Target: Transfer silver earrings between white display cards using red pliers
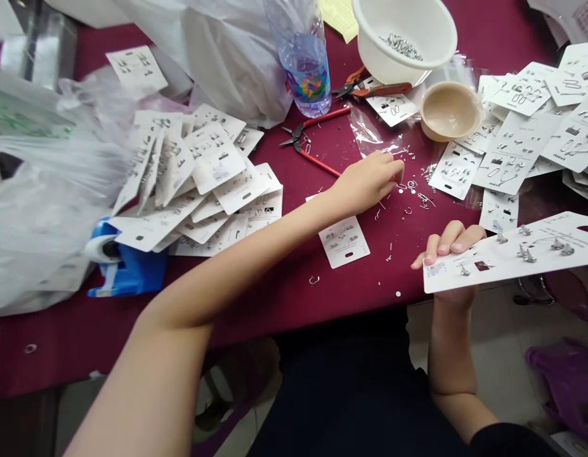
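Note:
My left hand [370,181] reaches over the table with its fingers curled and pressed together, just above loose earring pieces [412,187]. Whatever its fingertips may pinch is hidden. At the right, my right hand [450,244] grips a white earring card [507,251] by its near end, fingers over the edge. That card is tilted up off the table and carries several silver earrings. Beneath my left forearm lies another earring card [345,242], partly covered. Red-handled pliers [317,143] rest open just beyond the left wrist.
Earring cards are heaped at left [217,158] and right [512,139]. A blue tape dispenser [136,266], water bottle [306,76], white bowl [403,57] of small metal parts, beige bowl [450,111] and orange-handled cutters [379,90] stand around. Plastic bags [46,209] fill the left side.

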Motion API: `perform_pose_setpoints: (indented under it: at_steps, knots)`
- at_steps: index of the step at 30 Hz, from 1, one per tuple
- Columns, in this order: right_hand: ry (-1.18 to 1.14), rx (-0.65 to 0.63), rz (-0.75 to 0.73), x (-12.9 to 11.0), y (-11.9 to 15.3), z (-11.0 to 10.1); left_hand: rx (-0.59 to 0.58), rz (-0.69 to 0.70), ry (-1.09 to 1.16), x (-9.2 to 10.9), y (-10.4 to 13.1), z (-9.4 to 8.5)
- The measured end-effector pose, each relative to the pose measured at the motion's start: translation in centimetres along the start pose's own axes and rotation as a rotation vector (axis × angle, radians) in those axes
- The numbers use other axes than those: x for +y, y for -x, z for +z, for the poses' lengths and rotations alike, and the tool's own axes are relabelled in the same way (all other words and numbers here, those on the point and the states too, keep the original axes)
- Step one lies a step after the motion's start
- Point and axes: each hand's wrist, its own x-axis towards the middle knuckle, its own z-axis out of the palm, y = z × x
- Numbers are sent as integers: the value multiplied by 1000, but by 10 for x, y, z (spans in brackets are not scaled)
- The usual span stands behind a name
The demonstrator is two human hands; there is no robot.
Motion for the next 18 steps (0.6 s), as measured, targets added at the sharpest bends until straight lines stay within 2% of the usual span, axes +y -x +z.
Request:
perform_pose_setpoints:
  at_steps: [3,6,9,18]
  knots:
    - [16,23,8,2,-2,-4,-62,12,-49,12,-10,4]
    - [-3,-16,9,4,-3,-7,-92,27,-110,19,-19,8]
    - [-19,-49,5,6,-3,-9,-97,38,-128,21,-26,11]
    - [-45,-18,40,8,-4,-10,-127,113,-145,27,-30,19]
